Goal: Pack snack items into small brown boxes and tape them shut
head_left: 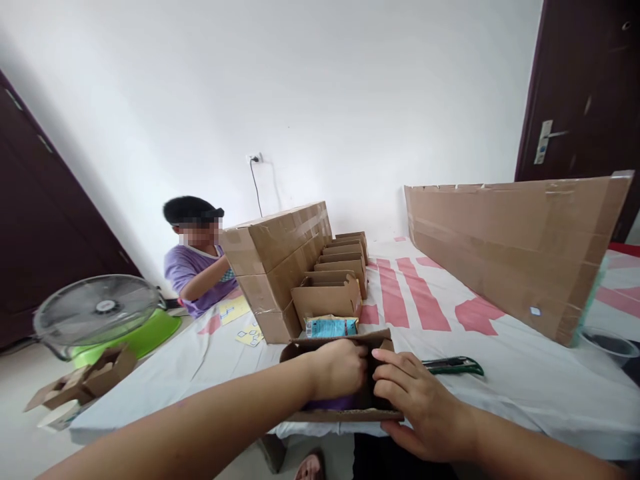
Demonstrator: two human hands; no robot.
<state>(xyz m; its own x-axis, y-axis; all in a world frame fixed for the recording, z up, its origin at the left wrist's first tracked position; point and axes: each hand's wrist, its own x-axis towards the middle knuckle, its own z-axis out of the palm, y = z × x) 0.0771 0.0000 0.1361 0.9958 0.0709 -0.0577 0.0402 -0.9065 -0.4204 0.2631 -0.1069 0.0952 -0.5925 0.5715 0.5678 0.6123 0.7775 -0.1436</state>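
An open cardboard box (345, 417) lies at the table's near edge, with something purple (333, 403) inside it. My left hand (340, 367) reaches into this box with its fingers curled; what they may hold is hidden. At the box's right end rests my right hand (413, 400), fingers spread over the rim and thumb below on the outside. Just behind the box is a blue packet (331, 327). A green utility knife (454, 365) lies to the right of my right hand.
Stacked closed boxes (277, 267) and a row of open boxes (325, 300) run toward the wall. A tall cardboard panel (505, 247) stands at right. Across the table at left sits a person in purple (200, 273); a fan (103, 307) is on the floor.
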